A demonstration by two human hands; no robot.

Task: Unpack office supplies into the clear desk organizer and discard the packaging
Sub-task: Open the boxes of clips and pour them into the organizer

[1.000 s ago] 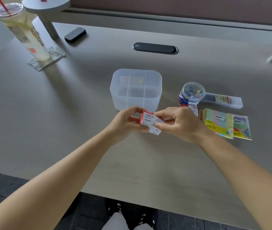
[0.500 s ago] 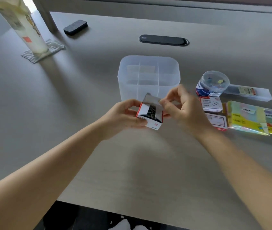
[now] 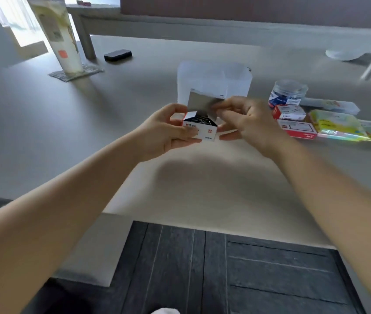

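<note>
My left hand grips a small red-and-white paper-clip box above the desk. The box lid stands open, and dark metal clips show inside. My right hand pinches the raised grey lid flap at its right edge. Just behind the box stands the clear desk organizer, partly hidden by the flap. To the right lie a round clear tub of clips, two more red-and-white boxes, packs of coloured sticky notes and a long clear case.
A tall iced drink on a coaster stands at the far left, with a small black block beside it. A white dish sits at the far right. The desk's front edge and dark floor lie below my arms.
The box lid has been lifted fully open, with the flap now upright. The view has dropped lower and pulled back, so the desk's front edge and the floor show.
</note>
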